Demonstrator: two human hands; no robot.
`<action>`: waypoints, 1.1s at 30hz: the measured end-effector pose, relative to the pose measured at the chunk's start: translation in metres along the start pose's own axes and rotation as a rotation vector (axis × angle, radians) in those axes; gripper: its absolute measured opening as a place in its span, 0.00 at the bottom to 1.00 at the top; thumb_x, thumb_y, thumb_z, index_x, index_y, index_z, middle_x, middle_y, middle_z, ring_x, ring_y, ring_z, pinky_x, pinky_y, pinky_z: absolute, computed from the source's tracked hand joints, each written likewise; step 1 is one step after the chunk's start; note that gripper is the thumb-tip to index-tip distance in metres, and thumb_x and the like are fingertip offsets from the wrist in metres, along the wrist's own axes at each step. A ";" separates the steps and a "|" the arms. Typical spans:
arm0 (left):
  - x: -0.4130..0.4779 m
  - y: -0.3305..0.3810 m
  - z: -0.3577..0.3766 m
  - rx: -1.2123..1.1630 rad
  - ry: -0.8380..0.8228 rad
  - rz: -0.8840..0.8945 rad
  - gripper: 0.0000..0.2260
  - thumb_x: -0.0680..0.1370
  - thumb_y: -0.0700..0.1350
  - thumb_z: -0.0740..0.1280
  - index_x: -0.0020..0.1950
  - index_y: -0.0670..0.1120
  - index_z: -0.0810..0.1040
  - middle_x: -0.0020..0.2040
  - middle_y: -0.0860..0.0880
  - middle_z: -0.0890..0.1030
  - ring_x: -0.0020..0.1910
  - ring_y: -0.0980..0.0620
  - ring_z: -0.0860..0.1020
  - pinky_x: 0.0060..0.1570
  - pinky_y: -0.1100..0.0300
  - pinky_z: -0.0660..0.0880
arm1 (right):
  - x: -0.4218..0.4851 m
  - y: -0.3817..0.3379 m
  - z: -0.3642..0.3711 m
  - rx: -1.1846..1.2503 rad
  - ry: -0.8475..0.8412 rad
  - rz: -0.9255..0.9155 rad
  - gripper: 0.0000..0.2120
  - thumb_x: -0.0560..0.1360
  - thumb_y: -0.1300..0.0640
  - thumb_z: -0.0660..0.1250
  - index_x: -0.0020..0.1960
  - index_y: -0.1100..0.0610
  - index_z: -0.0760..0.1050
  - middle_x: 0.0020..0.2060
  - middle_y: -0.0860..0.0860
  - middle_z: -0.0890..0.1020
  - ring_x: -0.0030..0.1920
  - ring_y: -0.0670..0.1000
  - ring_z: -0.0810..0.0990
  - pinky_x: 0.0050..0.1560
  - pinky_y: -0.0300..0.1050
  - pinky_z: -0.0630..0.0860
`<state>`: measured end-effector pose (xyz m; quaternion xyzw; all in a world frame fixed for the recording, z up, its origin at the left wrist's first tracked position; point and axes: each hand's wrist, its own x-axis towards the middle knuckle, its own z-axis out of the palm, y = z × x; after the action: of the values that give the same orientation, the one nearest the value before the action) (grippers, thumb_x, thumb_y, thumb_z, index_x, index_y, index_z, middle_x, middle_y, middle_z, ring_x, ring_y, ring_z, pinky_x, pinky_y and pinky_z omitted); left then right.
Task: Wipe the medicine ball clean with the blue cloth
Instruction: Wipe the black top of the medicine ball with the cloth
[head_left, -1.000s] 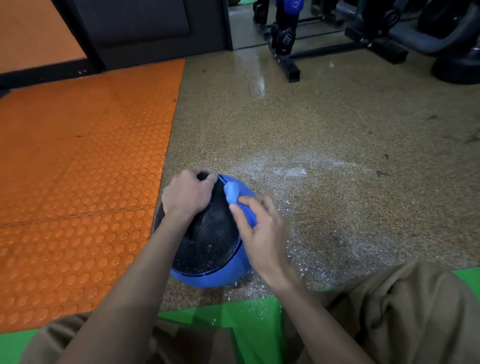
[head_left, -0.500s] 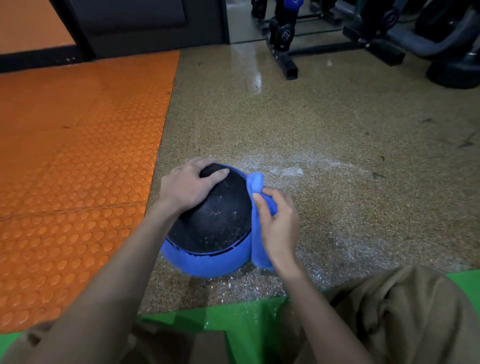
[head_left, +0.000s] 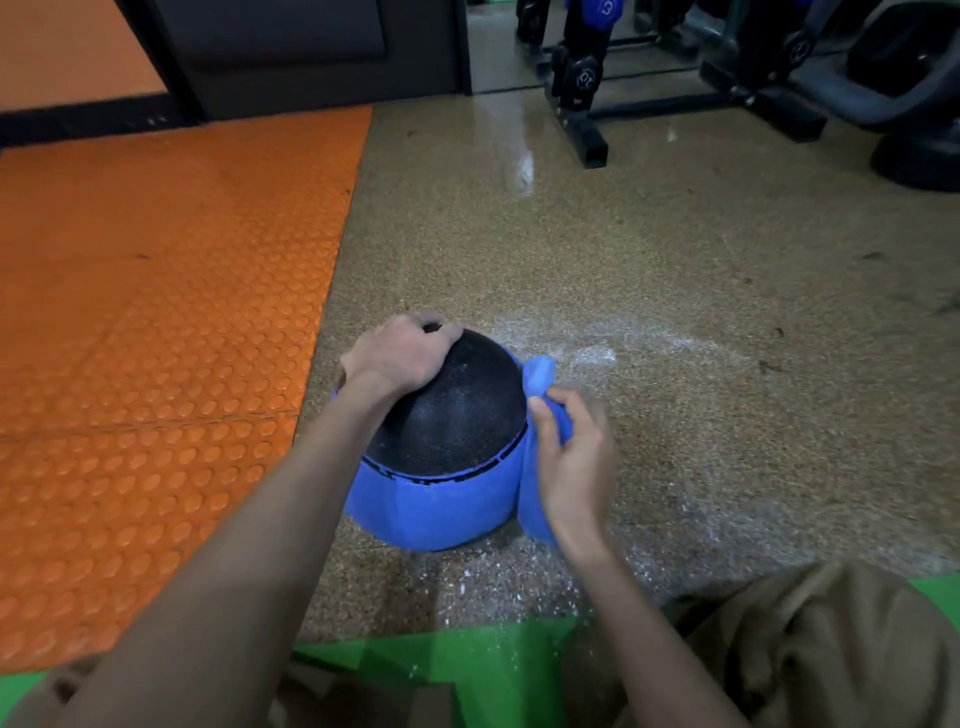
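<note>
Head view, ball: the medicine ball (head_left: 447, 415) sits on the speckled floor (head_left: 675, 249) just in front of my knees, black pebbled panel up, blue band towards me.
Left hand: my left hand (head_left: 400, 356) grips the far top of the ball, fingers curled over it to steady it.
Right hand: my right hand (head_left: 576, 462) is closed round the bunched blue cloth (head_left: 537, 374), which presses against the ball's right flank.
Progress: I judge the wipe to be mid-way. The cloth is on the right side; I cannot tell how clean the black top or the blue band is, and the underside is out of sight.
Left to do: probably turning the ball to reach the left side and the bottom.
Residue: a pale, speckly patch (head_left: 675, 493) spreads over the floor around and beyond the ball — rolling it there could dirty it again.
Around: orange studded mat (head_left: 156, 312) to the left, green mat (head_left: 467, 660) under me, my trouser knee (head_left: 831, 649) at right, a dumbbell rack (head_left: 582, 104) well apart at the back.
In the way: nothing near — only my own left hand covers part of the top.
</note>
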<state>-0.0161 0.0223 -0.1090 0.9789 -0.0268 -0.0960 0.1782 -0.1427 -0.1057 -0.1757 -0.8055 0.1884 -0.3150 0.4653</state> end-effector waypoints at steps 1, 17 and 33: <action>0.002 0.002 0.001 0.006 0.016 -0.008 0.23 0.73 0.68 0.54 0.64 0.63 0.73 0.70 0.48 0.72 0.68 0.41 0.70 0.68 0.46 0.63 | -0.012 -0.010 0.003 0.018 0.009 -0.081 0.10 0.75 0.50 0.65 0.49 0.55 0.79 0.44 0.52 0.76 0.41 0.47 0.74 0.40 0.42 0.68; 0.000 -0.023 0.003 -0.239 -0.006 0.147 0.30 0.66 0.65 0.45 0.61 0.63 0.76 0.68 0.57 0.73 0.69 0.49 0.69 0.70 0.50 0.61 | -0.019 -0.052 0.006 -0.120 -0.119 -0.317 0.10 0.73 0.47 0.62 0.46 0.50 0.80 0.40 0.51 0.76 0.35 0.53 0.77 0.32 0.42 0.70; -0.022 -0.015 0.004 -0.289 0.003 0.166 0.23 0.73 0.60 0.49 0.62 0.62 0.75 0.68 0.59 0.72 0.69 0.54 0.68 0.71 0.51 0.60 | 0.017 -0.043 -0.005 -0.169 -0.252 -0.205 0.10 0.74 0.46 0.65 0.52 0.48 0.79 0.45 0.52 0.78 0.42 0.57 0.79 0.37 0.45 0.69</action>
<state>-0.0383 0.0369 -0.1143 0.9376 -0.0932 -0.0823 0.3246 -0.1329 -0.0976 -0.1308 -0.8898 0.0712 -0.2406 0.3812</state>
